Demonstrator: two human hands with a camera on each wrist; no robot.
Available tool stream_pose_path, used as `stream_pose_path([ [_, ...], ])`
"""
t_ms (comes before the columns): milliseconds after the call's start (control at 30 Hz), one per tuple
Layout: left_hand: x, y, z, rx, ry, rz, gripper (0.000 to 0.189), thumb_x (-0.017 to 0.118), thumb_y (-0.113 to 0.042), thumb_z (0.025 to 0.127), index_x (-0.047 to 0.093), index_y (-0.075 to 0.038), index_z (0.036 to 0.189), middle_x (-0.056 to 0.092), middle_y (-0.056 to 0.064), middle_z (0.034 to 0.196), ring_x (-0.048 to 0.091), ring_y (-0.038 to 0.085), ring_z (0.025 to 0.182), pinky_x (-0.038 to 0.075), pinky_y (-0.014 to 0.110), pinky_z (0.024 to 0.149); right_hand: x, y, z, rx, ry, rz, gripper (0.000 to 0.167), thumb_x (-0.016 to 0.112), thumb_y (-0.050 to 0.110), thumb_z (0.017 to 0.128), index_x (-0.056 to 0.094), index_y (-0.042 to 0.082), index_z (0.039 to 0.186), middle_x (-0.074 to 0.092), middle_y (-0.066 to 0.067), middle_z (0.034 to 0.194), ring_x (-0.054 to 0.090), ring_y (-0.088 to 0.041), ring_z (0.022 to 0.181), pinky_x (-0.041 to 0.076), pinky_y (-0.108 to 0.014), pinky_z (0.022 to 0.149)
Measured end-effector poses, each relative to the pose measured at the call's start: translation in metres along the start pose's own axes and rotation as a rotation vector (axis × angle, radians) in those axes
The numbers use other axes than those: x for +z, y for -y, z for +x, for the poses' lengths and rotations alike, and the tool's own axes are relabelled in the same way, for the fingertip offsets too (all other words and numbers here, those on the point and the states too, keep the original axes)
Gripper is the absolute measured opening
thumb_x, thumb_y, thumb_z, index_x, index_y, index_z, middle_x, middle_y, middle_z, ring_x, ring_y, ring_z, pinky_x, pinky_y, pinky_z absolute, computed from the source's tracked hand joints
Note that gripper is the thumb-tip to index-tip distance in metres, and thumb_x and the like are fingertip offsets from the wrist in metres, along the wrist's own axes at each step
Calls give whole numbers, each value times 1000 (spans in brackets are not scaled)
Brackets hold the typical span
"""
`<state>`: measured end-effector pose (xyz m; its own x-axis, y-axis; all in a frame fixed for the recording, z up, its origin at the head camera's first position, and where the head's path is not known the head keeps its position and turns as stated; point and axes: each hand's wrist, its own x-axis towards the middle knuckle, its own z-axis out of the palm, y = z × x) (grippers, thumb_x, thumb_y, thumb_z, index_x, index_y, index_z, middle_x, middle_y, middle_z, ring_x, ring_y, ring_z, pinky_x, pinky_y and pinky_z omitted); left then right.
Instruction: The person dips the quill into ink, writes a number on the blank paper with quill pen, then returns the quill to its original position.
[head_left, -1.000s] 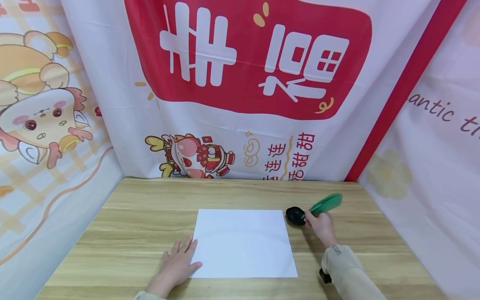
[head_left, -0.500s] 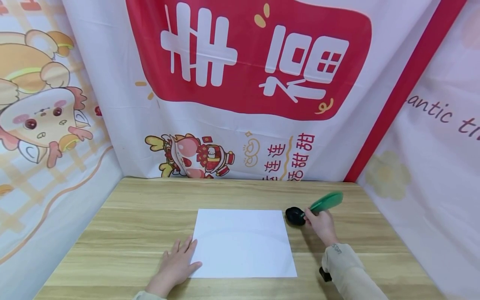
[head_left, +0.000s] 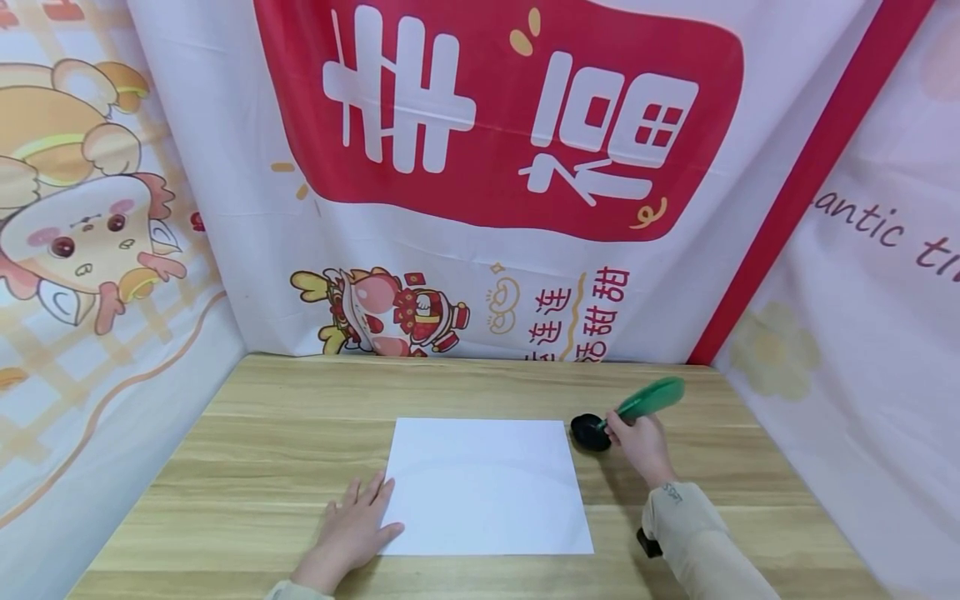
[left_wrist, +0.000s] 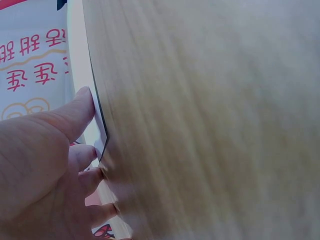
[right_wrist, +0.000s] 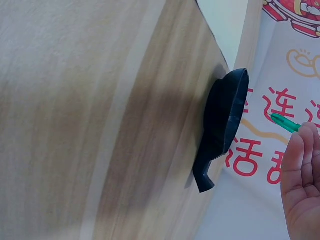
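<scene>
My left hand (head_left: 348,529) lies with fingers spread over the left edge of a white sheet of paper (head_left: 487,492). In the left wrist view its thumb (left_wrist: 82,110) rests along the paper's margin. My right hand (head_left: 643,450) pinches a green feather pen (head_left: 654,397), its plume pointing up and right. The pen's lower end overlaps a small black dish (head_left: 583,430) just right of the paper's far corner. From the right wrist, the black dish (right_wrist: 225,112) shows a short handle, and the green pen's tip (right_wrist: 282,121) appears above its rim.
Paper and dish both lie on a wood-grain table (head_left: 285,433). A printed cloth (head_left: 495,250) hangs behind the back edge, and more cloth hangs at both sides. A small black block (head_left: 649,543) shows beside the right sleeve (head_left: 690,525).
My right hand has risen slightly and shifted a little left, bringing the feather pen's lower end over the black dish. The plume has tilted upward. My left hand and the paper stay put.
</scene>
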<state>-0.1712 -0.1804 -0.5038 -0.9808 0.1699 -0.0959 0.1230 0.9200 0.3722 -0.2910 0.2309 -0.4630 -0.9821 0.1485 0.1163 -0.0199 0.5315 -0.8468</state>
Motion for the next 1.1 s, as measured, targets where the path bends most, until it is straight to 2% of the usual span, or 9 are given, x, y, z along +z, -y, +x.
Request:
stream_pose_path([
  [300, 0, 1, 0, -3, 4, -1, 66, 59, -40, 87, 39, -2, 138, 28, 21, 145, 17, 51, 129, 14, 74, 92, 2, 5, 2, -14, 3, 45, 21, 55, 16, 92, 61, -3, 83, 62, -10, 69, 57, -13, 62, 49, -23, 58],
  [667, 2, 2, 1, -1, -1, 6, 66, 58, -40, 87, 39, -2, 138, 28, 21, 145, 17, 50, 129, 14, 74, 92, 3, 16, 2, 32, 23, 48, 20, 55, 17, 92, 59, -2, 89, 62, -8, 72, 58, -13, 65, 51, -23, 60],
  [1100, 0, 0, 0, -2, -3, 7, 67, 59, -41, 87, 40, -2, 138, 28, 21, 145, 18, 51, 129, 14, 74, 92, 7, 29, 2, -45, -12, 39, 17, 57, 13, 90, 60, -2, 84, 62, -8, 68, 57, -13, 60, 49, -22, 55],
])
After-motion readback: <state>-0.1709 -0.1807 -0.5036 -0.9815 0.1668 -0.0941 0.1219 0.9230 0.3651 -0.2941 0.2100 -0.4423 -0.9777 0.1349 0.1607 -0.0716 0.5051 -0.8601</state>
